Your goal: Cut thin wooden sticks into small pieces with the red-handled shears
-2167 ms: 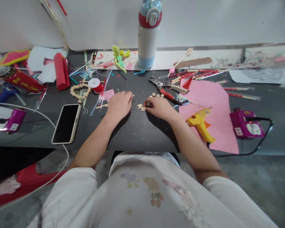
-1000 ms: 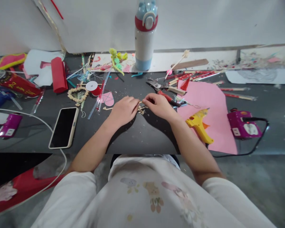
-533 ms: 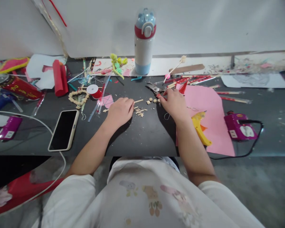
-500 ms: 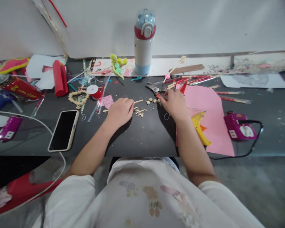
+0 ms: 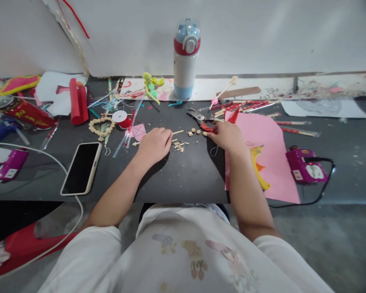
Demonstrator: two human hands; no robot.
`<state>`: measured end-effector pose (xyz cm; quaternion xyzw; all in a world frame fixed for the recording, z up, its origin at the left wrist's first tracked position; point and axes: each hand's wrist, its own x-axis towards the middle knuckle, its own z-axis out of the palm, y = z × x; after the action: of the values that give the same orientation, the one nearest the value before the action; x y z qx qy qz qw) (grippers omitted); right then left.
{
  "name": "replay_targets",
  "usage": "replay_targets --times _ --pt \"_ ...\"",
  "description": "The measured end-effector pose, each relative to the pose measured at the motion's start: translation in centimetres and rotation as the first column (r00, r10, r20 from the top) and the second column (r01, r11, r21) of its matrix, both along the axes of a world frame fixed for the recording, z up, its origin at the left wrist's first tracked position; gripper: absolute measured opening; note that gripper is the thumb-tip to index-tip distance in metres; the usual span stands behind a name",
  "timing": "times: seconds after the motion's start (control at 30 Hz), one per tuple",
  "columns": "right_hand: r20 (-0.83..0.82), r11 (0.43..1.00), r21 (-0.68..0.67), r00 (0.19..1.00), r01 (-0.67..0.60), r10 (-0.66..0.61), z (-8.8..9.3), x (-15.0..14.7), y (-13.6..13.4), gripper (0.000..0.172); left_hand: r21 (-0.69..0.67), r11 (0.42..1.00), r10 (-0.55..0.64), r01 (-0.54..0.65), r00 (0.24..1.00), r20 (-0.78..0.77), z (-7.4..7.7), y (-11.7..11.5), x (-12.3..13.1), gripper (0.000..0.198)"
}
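Note:
My left hand (image 5: 155, 143) rests on the dark table, fingers closed around a thin wooden stick (image 5: 178, 132), whose tip sticks out to the right. Beside it lie several short cut stick pieces (image 5: 179, 145). My right hand (image 5: 227, 136) has its fingertips pinched on a small wooden piece (image 5: 204, 133), at the right end of a row of similar little wooden blocks (image 5: 193, 130). Right behind those fingers lie cutting pliers (image 5: 197, 114) with red handles, jaws apart. A thin wire loop (image 5: 214, 151) is below my right hand.
Pink paper (image 5: 273, 162) with a yellow glue-gun-like tool (image 5: 261, 175) lies under my right forearm. A bottle (image 5: 186, 61) stands at the back. Leftward are a phone (image 5: 81, 169), thread spool (image 5: 121, 119), heart-shaped wooden ornament (image 5: 101, 127) and can (image 5: 23, 112). A purple box (image 5: 306, 166) sits right.
My right hand has come off the red pliers handle, shifting slightly down toward me, and its fingertips now meet a small wooden piece. My left hand stays put with the stick.

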<state>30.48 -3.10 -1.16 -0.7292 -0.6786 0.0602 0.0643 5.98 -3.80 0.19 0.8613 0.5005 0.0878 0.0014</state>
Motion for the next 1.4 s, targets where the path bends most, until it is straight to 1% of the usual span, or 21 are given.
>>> replay_targets --times 0.23,0.57,0.8,0.93,1.1,1.23,1.33,1.4 --pt "0.005 0.999 -0.031 1.0 -0.009 0.009 0.1 0.3 0.0 0.025 -0.003 1.0 -0.006 0.006 1.0 -0.004 0.0 -0.1 0.1 0.035" --pt "0.066 0.999 -0.035 0.998 0.015 -0.013 -0.1 -0.6 0.1 0.027 0.013 1.0 -0.023 0.023 1.0 -0.009 -0.3 0.2 0.0 0.034" --pt "0.105 0.998 0.055 0.994 0.028 -0.034 0.0 -0.7 -0.1 0.027 0.044 0.999 -0.023 0.024 1.0 -0.018 -0.4 0.3 -0.1 0.034" --pt "0.103 0.995 0.081 0.993 0.055 -0.064 0.3 -0.8 -0.2 0.027 0.053 0.999 -0.01 0.011 1.0 -0.019 -0.5 0.5 -0.2 0.035" --pt "-0.019 0.984 0.155 0.996 0.091 -0.089 0.5 -0.7 -0.1 0.024 0.033 0.999 0.015 -0.015 1.0 -0.002 -0.5 0.7 -0.3 0.033" --pt "-0.148 0.966 0.246 0.988 0.081 -0.045 0.6 -0.8 0.0 0.021 0.015 0.997 0.069 -0.069 0.997 0.016 -0.4 0.9 -0.4 0.034" --pt "-0.295 0.96 0.269 0.956 0.082 0.001 0.8 -1.0 0.0 0.018 0.002 0.992 0.129 -0.129 0.991 0.044 -0.4 1.2 -0.7 0.034" --pt "-0.417 0.962 0.254 0.909 0.098 0.018 0.9 -1.3 0.1 0.014 0.002 0.986 0.166 -0.166 0.984 0.067 -0.4 1.4 -0.9 0.033"
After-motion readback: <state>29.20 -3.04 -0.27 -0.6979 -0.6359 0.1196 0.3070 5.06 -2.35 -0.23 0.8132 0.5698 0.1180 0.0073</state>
